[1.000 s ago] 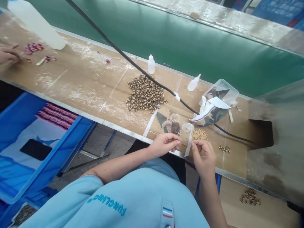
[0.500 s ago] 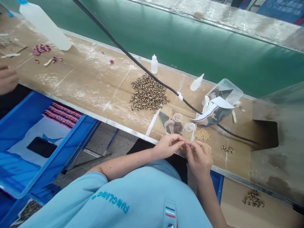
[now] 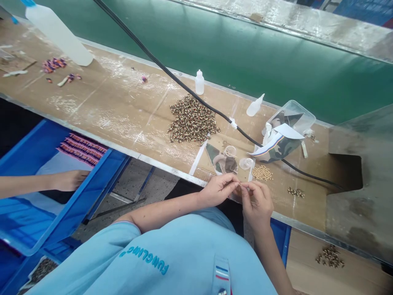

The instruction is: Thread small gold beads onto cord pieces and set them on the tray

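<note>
My left hand (image 3: 218, 189) and my right hand (image 3: 257, 200) meet fingertip to fingertip above the table's front edge. Both are closed in a pinch; whatever is between the fingertips is too small to make out. Just beyond them lie a camouflage cloth scrap (image 3: 222, 161), a small clear cup (image 3: 230, 151) with thin sticks and a second clear cup (image 3: 246, 164). A little pile of tan beads (image 3: 262, 173) sits close to my right hand, with a few brown-and-gold pieces (image 3: 296, 192) farther right. Farther back is a large heap of similar small pieces (image 3: 192, 119).
A black cable (image 3: 159, 61) crosses above the table. Behind stand a dropper bottle (image 3: 199, 83), a tilted one (image 3: 255, 105) and a clear tub (image 3: 294, 112) with camouflage cloth. A co-worker's hand (image 3: 70, 180) reaches into a blue bin (image 3: 61, 219) at left. A metal housing (image 3: 362, 172) stands right.
The co-worker's hand has moved from the table at far left down into the blue bin. My own hands stay pinched together in nearly the same place.
</note>
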Demonstrator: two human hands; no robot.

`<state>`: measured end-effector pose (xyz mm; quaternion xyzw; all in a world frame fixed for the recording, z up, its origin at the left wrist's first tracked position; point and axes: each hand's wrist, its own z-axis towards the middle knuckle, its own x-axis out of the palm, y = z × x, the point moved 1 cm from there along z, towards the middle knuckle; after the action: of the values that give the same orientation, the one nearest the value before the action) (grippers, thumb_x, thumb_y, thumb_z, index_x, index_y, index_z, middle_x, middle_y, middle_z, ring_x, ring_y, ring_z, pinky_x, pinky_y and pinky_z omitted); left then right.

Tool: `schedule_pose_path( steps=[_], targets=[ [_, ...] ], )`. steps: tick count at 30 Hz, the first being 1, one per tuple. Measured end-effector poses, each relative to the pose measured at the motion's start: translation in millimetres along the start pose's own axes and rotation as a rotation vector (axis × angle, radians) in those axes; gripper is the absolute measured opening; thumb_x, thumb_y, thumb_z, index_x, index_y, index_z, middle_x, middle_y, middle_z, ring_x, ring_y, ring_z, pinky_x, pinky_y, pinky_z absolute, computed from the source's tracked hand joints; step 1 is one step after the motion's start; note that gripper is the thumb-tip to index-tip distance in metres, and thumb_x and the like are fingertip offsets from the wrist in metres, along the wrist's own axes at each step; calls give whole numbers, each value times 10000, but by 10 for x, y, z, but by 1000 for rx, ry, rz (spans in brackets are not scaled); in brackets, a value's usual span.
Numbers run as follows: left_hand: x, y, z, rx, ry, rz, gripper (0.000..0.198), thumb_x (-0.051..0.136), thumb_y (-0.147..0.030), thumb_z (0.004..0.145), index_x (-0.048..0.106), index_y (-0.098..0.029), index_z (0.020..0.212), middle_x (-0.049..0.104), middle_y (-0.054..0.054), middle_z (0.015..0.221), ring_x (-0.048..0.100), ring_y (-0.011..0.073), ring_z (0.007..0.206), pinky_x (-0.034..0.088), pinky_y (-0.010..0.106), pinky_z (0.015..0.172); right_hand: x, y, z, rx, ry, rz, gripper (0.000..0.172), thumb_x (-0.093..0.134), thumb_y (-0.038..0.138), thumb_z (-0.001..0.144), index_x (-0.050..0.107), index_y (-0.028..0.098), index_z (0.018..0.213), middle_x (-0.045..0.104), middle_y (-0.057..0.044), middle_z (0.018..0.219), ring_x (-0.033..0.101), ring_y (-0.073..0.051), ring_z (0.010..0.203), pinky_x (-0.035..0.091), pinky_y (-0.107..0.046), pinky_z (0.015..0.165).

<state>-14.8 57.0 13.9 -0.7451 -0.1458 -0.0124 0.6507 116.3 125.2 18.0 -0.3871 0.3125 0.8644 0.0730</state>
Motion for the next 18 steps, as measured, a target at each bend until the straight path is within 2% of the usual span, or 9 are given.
schedule_pose_path(
  steps=[7,12,18],
  targets=[
    [10,42,-5,-55,-23,-47,333,497,-471,846,508,-140,804,534,-2,684,495,77,606,433,200,578,20,17,-13,9,-15,11,83,526,174,885,605,200,884,612,-43,845,601,-134,789,505,-256,650],
    [8,74,-6,-52,-37,-31,326,490,-458,854,514,-137,810,541,-3,684,481,68,570,428,205,577,17,21,-8,-1,-13,17,80,548,151,868,608,200,888,618,-33,844,601,-120,763,499,-235,647],
    [9,122,-10,-34,-45,-16,295,487,-427,865,520,-138,814,539,-3,691,510,78,636,435,197,615,29,10,-16,31,17,10,83,523,189,887,604,201,874,614,-43,836,603,-134,759,502,-255,620]
  ],
)
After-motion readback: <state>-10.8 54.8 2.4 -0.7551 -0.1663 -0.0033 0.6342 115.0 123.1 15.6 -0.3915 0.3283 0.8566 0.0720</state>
